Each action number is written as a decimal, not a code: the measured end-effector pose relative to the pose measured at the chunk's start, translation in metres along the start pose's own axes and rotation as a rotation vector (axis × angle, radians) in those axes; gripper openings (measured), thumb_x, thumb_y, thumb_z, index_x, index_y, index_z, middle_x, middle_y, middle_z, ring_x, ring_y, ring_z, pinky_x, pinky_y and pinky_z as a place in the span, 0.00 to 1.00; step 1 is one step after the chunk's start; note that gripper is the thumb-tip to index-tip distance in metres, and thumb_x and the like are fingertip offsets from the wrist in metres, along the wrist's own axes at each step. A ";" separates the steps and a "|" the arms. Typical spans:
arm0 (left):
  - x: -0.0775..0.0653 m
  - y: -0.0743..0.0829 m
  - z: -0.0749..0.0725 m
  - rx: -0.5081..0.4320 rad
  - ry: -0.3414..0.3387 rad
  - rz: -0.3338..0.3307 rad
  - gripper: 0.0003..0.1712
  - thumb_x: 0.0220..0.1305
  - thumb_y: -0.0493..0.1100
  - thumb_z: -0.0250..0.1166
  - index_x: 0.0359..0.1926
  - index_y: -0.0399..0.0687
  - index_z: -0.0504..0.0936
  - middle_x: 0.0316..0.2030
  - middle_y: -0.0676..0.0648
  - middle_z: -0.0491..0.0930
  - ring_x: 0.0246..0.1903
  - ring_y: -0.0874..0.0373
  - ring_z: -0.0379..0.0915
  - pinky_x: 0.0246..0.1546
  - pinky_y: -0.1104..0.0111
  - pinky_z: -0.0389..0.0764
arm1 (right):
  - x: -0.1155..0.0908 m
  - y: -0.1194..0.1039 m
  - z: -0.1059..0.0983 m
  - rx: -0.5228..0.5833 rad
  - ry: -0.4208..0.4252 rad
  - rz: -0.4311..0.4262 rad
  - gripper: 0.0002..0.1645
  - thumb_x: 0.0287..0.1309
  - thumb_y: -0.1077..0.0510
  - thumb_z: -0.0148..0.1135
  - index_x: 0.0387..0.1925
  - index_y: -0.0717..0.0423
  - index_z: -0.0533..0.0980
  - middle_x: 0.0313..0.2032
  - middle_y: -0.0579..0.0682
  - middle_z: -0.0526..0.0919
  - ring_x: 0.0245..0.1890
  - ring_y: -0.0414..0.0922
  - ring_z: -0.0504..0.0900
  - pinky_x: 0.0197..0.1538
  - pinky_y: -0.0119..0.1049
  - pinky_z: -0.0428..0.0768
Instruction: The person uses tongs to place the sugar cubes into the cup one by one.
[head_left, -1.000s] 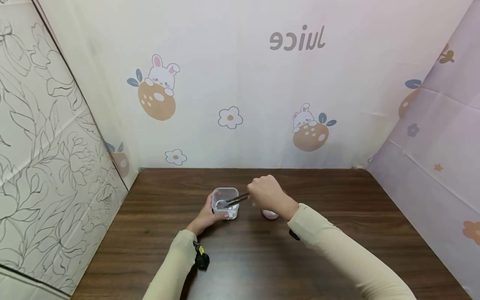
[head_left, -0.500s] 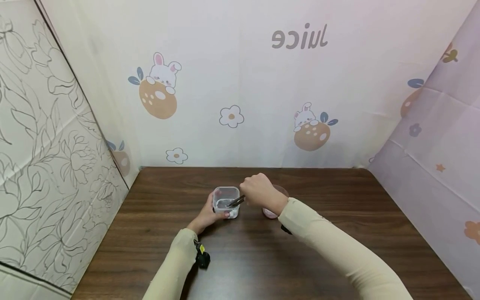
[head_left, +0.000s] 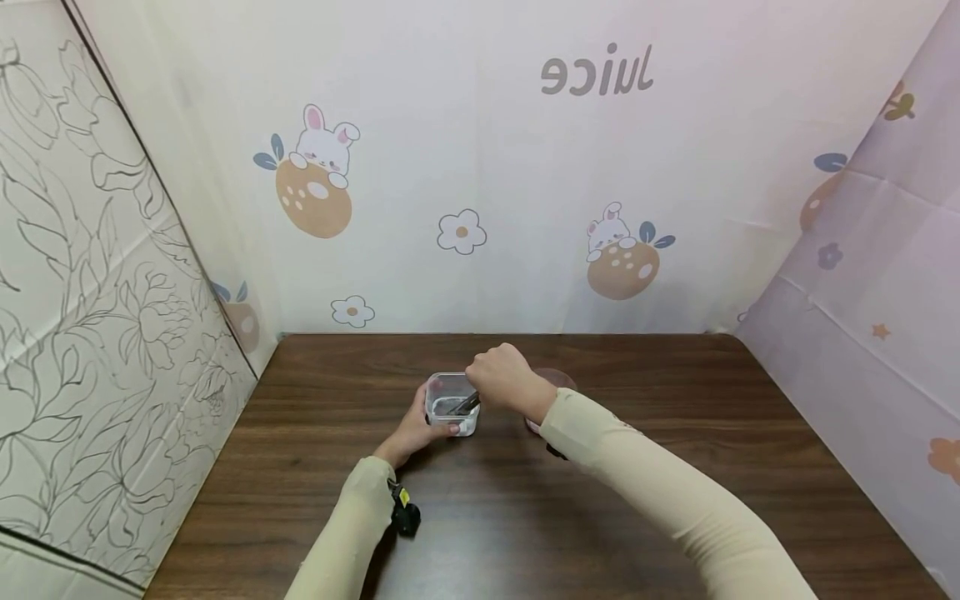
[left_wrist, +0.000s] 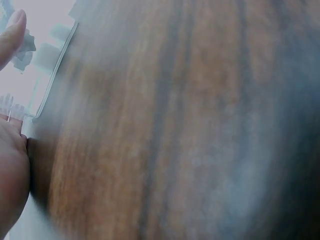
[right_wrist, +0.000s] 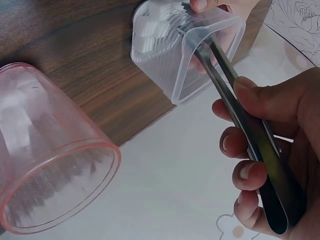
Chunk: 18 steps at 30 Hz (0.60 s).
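Note:
My left hand (head_left: 415, 432) grips a clear square plastic container (right_wrist: 162, 75) that stands on the table, with the thumb across its near side. Whitish pieces (right_wrist: 152, 30) lie at the container's bottom; their kind is hard to tell. Metal tongs (right_wrist: 240, 110) are held in my right hand (head_left: 504, 379), thumb on one side and fingers curled on the other. The toothed tips of the tongs reach inside the container, and whether they pinch a piece is unclear. A see-through pink cup (right_wrist: 55, 115) stands upright to the right, partly hidden by my right wrist in the head view.
The brown wooden table (head_left: 480, 533) extends around both hands. A patterned cloth wall (head_left: 465, 167) rises behind its far edge, with more cloth at left (head_left: 112, 292) and right (head_left: 862, 317). A black wrist camera (head_left: 406, 518) sits at my left wrist, close to the tabletop.
My right hand has moved left toward the container, bringing the tongs further over and into it. More of the pink cup's rim shows behind the wrist. The left hand and container stay about in place.

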<state>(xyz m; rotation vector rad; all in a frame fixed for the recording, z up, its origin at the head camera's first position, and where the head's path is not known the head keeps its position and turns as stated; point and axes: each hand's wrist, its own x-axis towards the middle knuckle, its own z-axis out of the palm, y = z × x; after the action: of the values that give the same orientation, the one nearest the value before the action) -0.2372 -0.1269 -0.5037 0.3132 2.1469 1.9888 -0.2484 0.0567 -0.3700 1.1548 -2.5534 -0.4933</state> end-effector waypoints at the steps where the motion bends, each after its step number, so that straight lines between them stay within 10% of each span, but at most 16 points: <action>1: 0.000 0.000 0.000 0.001 0.001 0.000 0.54 0.50 0.31 0.72 0.71 0.36 0.47 0.69 0.33 0.53 0.66 0.39 0.51 0.65 0.50 0.50 | 0.000 0.000 -0.001 0.000 -0.006 0.002 0.10 0.43 0.61 0.66 0.15 0.47 0.76 0.15 0.43 0.76 0.13 0.38 0.61 0.17 0.36 0.70; 18: -0.001 0.002 0.001 0.001 0.009 0.016 0.54 0.49 0.29 0.72 0.71 0.34 0.47 0.68 0.32 0.54 0.65 0.39 0.52 0.64 0.51 0.51 | -0.001 -0.004 0.002 0.005 0.009 0.008 0.15 0.38 0.62 0.66 0.10 0.46 0.69 0.11 0.41 0.68 0.13 0.38 0.53 0.15 0.35 0.64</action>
<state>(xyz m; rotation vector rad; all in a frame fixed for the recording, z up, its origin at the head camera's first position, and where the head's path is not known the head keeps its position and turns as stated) -0.2356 -0.1261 -0.5021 0.3238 2.1579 2.0013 -0.2460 0.0556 -0.3732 1.1454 -2.5515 -0.4792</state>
